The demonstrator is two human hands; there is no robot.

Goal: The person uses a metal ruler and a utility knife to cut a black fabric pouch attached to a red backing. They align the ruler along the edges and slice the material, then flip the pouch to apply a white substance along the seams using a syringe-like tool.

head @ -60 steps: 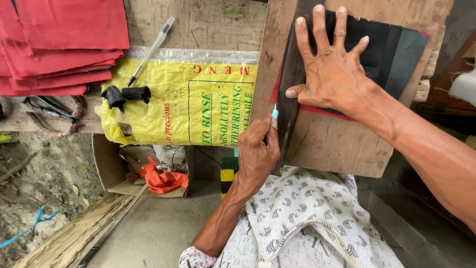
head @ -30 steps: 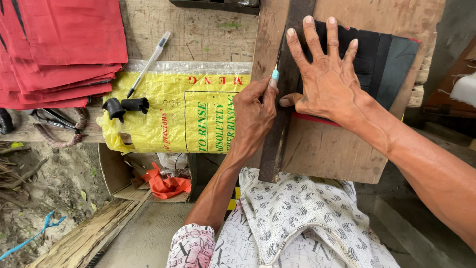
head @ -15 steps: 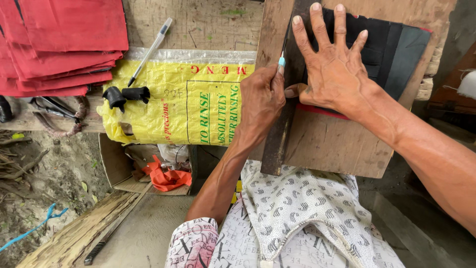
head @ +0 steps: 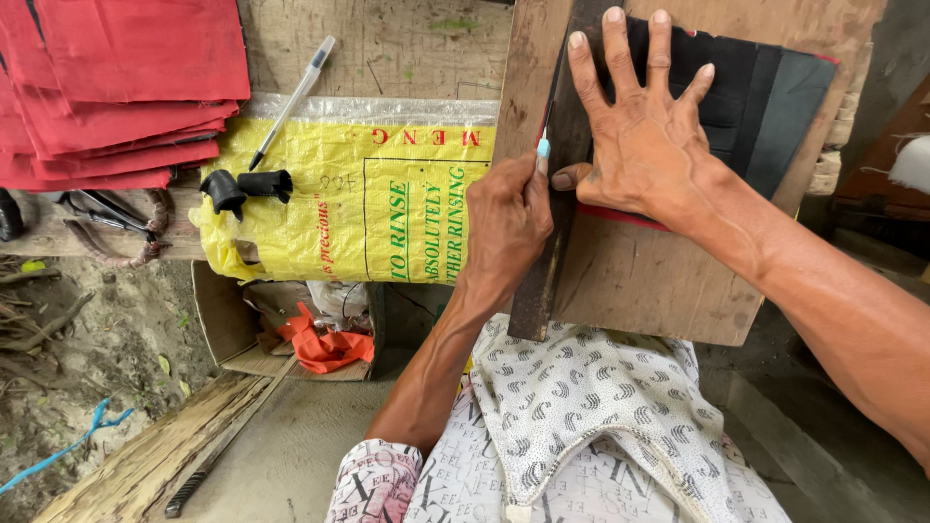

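Note:
My left hand (head: 509, 223) grips a small tool with a pale blue end (head: 543, 148), its tip set against the left edge of a dark straightedge (head: 538, 291). The straightedge lies lengthwise on a wooden board (head: 649, 291) resting over my lap. Spread flat, my right hand (head: 644, 145) presses down on a black sheet (head: 765, 97) on the board, and its thumb touches the straightedge. A thin red edge (head: 620, 215) shows under the black sheet, just below that hand.
Left of the board, a yellow woven sack (head: 368, 203) lies on the wooden bench with a pen (head: 291, 102) and two small black parts (head: 247, 186) on it. Stacked red sheets (head: 116, 87) fill the top left. Below are pliers (head: 107, 228), orange cloth (head: 325, 347) and a plank (head: 155, 455).
My left hand has slid up along the straightedge from near its lower end to beside my right thumb. My right hand has stayed pressed flat on the black sheet.

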